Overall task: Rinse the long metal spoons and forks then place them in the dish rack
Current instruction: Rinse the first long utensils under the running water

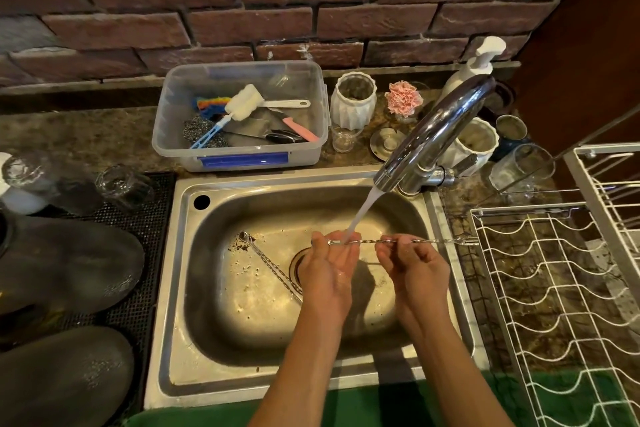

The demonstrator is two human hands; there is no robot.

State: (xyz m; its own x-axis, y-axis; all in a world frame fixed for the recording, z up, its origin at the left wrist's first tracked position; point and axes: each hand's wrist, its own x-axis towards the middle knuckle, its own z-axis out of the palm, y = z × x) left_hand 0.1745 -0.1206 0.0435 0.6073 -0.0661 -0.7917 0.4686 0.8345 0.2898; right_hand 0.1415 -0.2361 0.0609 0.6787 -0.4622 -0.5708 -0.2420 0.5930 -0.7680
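Both forearms reach over the sink [180, 288]. On its floor, left of the drain, lies a long spoon [266, 262]. Under the tap's [433, 128] stream, the left hand [329, 270] pinches one end of a long fork [401, 241]; the right hand [415, 270] pinches its middle, tines pointing toward the white rack [561, 288] at right.

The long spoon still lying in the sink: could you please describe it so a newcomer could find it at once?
Start at the steel sink in the middle of the counter. On its floor, left of the drain, the long spoon lies diagonally, its small bowl at upper left among food crumbs. Unlike the fork held under the water, no hand touches it.
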